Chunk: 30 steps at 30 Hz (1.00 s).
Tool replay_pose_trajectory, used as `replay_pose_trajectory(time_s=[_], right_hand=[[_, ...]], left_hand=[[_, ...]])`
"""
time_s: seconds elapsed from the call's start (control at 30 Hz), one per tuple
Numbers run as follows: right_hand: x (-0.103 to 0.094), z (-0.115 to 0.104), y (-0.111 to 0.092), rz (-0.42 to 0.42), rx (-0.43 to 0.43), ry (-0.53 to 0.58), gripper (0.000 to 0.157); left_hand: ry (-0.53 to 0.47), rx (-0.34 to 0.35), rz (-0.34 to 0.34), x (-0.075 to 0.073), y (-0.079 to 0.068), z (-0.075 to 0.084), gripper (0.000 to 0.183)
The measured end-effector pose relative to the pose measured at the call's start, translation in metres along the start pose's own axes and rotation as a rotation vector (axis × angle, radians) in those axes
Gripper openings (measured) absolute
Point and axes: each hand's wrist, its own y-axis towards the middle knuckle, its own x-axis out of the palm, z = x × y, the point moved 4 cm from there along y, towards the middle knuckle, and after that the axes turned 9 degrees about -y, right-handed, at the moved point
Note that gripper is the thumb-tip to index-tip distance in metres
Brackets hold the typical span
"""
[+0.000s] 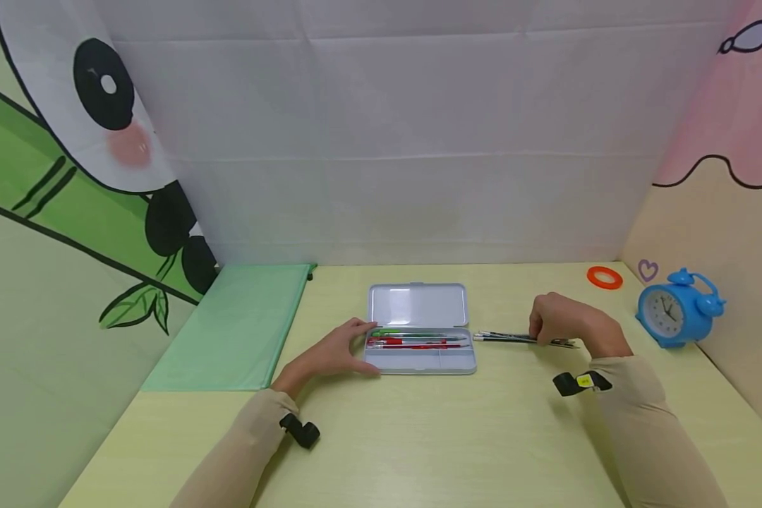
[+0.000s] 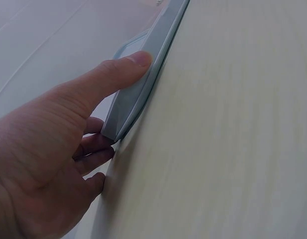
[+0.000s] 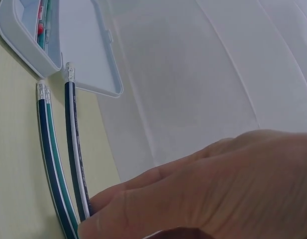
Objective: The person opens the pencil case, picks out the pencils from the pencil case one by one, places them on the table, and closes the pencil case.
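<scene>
An open white pencil case (image 1: 419, 361) lies on the table, its lid (image 1: 418, 305) folded back toward the wall. Red and green pens (image 1: 419, 344) fill its rear compartment; the front one shows bare. My left hand (image 1: 338, 351) grips the case's left end, thumb at the front corner and fingers round the side, as the left wrist view shows too. To the right, my right hand (image 1: 561, 321) pinches a dark striped pencil (image 3: 76, 144) with an eraser end pointing at the case. Beside it lie more striped pencils (image 3: 52, 159), their eraser ends close to the case's corner.
A blue alarm clock (image 1: 673, 310) stands at the right edge, with an orange ring (image 1: 605, 277) and a purple heart shape (image 1: 648, 269) near it. A green folded cloth (image 1: 228, 328) lies at the left. Printed cloth walls (image 1: 381, 141) enclose the back and sides.
</scene>
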Motion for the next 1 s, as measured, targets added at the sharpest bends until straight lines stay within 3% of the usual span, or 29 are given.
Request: replay_pose_trajectory(time_s=[0.27,0.7,1.0], right_hand=[[0.003,0.000,0.005,0.001,-0.028,-0.069,0.015],[0.007,0.000,0.005,-0.012,-0.022,-0.084,0.016],[0.013,-0.006,0.011,0.003,-0.064,-0.123,0.025]], left_hand=[[-0.001,-0.008,-0.002,0.000,0.001,-0.002,0.098],[0.000,-0.005,-0.007,0.000,0.000,-0.002,0.100],[-0.004,0.001,-0.007,0.000,0.000,-0.002,0.098]])
